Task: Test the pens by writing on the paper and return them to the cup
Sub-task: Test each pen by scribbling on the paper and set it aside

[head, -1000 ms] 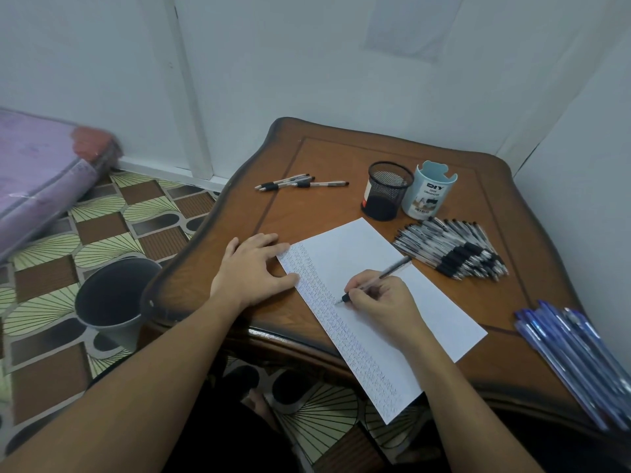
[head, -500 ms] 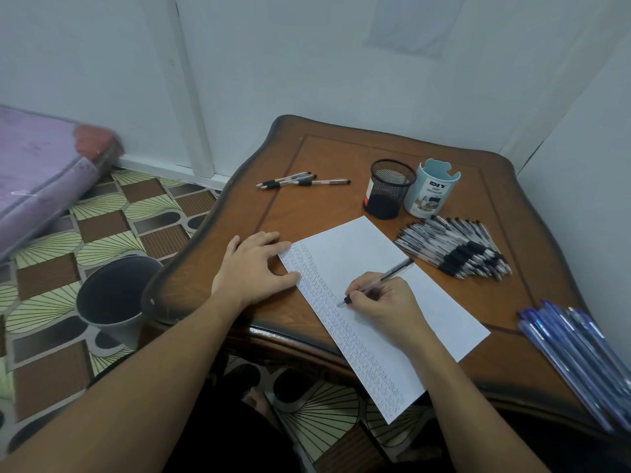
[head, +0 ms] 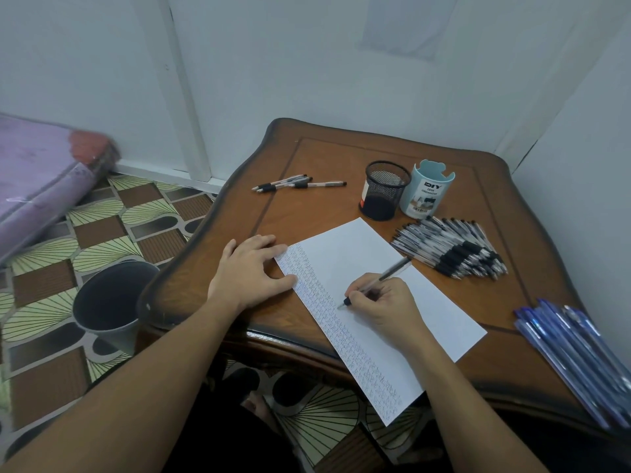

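A white paper (head: 355,254) lies slanted on the wooden table (head: 485,295), with rows of small scribbles along its left edge. My right hand (head: 386,303) grips a black-grip pen (head: 392,273), its tip touching the paper beside the scribbles. My left hand (head: 251,271) rests flat, fingers spread, on the paper's upper left corner. Behind the paper stand a black mesh cup (head: 385,190) and a light blue cup (head: 425,188) marked DIY. A heap of black-grip pens (head: 450,249) lies right of the paper. Three loose pens (head: 297,182) lie at the table's back left.
A bundle of blue pens (head: 577,349) sits at the table's right front edge. On the patterned floor to the left stands a grey bin (head: 109,302), and a purple mattress (head: 37,172) lies farther left. White walls close in behind and to the right.
The pen tip has moved only slightly along the scribbled column. My left hand stays pressed on the paper.
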Demonstrator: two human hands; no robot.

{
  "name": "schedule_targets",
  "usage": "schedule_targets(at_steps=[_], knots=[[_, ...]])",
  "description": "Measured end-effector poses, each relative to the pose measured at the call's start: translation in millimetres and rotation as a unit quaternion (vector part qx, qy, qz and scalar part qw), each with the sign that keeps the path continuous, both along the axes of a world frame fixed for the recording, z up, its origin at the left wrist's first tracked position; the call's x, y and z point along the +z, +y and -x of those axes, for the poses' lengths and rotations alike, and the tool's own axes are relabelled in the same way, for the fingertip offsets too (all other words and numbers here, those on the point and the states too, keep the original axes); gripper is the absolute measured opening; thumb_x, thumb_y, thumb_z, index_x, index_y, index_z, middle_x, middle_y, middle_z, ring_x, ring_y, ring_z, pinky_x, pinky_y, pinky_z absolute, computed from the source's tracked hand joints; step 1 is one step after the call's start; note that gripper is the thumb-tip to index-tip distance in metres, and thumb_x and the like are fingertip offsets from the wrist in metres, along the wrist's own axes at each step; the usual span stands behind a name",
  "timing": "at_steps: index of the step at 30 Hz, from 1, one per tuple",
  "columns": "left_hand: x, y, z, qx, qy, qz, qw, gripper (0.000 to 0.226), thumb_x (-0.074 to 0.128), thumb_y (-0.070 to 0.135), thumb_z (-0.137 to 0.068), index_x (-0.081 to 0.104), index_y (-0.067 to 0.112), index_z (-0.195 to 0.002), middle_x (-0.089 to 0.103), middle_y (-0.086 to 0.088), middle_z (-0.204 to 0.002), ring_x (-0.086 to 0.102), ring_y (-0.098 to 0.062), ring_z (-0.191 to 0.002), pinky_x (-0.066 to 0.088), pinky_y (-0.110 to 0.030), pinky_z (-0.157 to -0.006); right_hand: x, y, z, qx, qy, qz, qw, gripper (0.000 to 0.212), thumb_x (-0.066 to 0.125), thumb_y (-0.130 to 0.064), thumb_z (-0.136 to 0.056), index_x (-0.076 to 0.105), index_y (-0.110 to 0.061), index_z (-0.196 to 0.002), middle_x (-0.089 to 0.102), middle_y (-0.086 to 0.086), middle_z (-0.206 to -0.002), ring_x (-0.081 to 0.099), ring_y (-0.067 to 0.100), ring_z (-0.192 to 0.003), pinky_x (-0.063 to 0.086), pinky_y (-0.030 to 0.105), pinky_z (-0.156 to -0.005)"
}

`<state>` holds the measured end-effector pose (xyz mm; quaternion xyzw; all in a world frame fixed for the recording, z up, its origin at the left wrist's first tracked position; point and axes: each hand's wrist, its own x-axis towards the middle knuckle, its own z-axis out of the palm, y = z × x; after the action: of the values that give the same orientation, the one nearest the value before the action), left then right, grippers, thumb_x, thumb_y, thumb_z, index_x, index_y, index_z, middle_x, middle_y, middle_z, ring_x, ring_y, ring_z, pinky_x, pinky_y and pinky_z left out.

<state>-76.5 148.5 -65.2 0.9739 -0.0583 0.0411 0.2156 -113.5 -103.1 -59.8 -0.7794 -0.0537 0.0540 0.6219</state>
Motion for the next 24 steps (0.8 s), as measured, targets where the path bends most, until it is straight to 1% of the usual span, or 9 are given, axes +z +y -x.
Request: schedule_targets(at_steps=[4, 10, 12, 15, 17, 21, 24], knots=[[0.1, 0.4, -0.1, 0.001, -0.001, 0.006, 1.0, 0.087, 0.038, 0.081, -0.06, 0.053, 0.04, -0.135, 0.038, 0.015, -0.15, 0.025, -0.005, -0.142, 0.002, -0.044, -0.119, 0.4, 0.1, -0.1, 0.003, -0.001, -0.004, 1.0, 0.022, 0.061, 0.0, -0.088, 0.072, -0.007, -0.07, 0.063, 0.011, -0.071, 0.043, 0.021, -0.062, 0.032, 0.028, -0.053], [-0.2, 0.5, -0.2, 0.001, 0.0, 0.006, 1.0, 0.087, 0.038, 0.081, -0.06, 0.052, 0.04, -0.135, 0.038, 0.015, -0.15, 0.025, -0.005, -0.142, 0.002, -0.044, -0.119, 1.8, 0.7, 1.2, 0.008, 0.004, 0.006, 1.0, 0.019, 0.062, 0.0, -0.088, 0.071, -0.003, -0.072, 0.062, -0.003, -0.064, 0.044, 0.016, -0.06, 0.032, 0.025, -0.051], [-0.6, 0.5, -0.3, 0.001, 0.0, 0.005, 1.0, 0.087, 0.038, 0.081, -0.059, 0.052, 0.04, -0.135, 0.038, 0.015, -0.15, 0.025, -0.005, -0.142, 0.003, -0.044, -0.119, 2.5, 0.9, 1.5, 0.004, 0.005, 0.006, 1.0, 0.019, 0.062, 0.0, -0.089, 0.072, -0.003, -0.073, 0.062, 0.0, -0.065, 0.045, 0.013, -0.06, 0.033, 0.022, -0.051], [-1.5, 0.1, -0.1, 0.004, -0.008, 0.011, 1.0, 0.087, 0.038, 0.081, -0.058, 0.054, 0.04, -0.133, 0.039, 0.015, -0.149, 0.026, -0.004, -0.141, 0.004, -0.044, -0.119, 3.1, 0.7, 1.7, 0.007, 0.005, 0.014, 1.0, 0.019, 0.062, -0.001, -0.089, 0.072, -0.004, -0.073, 0.063, 0.008, -0.069, 0.045, 0.016, -0.061, 0.032, 0.026, -0.052], [-1.5, 0.1, 0.3, 0.006, -0.011, 0.015, 1.0, 0.087, 0.038, 0.08, -0.058, 0.055, 0.04, -0.133, 0.04, 0.015, -0.149, 0.026, -0.003, -0.141, 0.004, -0.044, -0.12, 3.4, 0.5, 1.8, 0.008, 0.006, 0.014, 1.0, 0.019, 0.062, 0.0, -0.088, 0.072, -0.004, -0.072, 0.062, 0.008, -0.068, 0.044, 0.017, -0.061, 0.032, 0.026, -0.052], [-0.9, -0.2, 0.3, 0.004, -0.006, 0.016, 1.0, 0.086, 0.039, 0.08, -0.058, 0.054, 0.041, -0.133, 0.039, 0.016, -0.149, 0.025, -0.003, -0.141, 0.002, -0.043, -0.12, 4.9, 0.9, 0.6, -0.006, -0.003, 0.008, 1.0, 0.019, 0.061, 0.002, -0.088, 0.072, -0.001, -0.073, 0.064, 0.011, -0.073, 0.045, 0.016, -0.061, 0.033, 0.025, -0.052], [-0.8, 0.0, 0.2, 0.005, -0.007, 0.015, 1.0, 0.087, 0.038, 0.081, -0.058, 0.054, 0.04, -0.133, 0.039, 0.016, -0.149, 0.026, -0.003, -0.141, 0.003, -0.043, -0.12, 4.1, 1.0, 0.6, -0.004, -0.002, 0.012, 1.0, 0.019, 0.061, 0.001, -0.088, 0.072, -0.003, -0.073, 0.065, 0.011, -0.074, 0.047, 0.016, -0.062, 0.034, 0.027, -0.054]])
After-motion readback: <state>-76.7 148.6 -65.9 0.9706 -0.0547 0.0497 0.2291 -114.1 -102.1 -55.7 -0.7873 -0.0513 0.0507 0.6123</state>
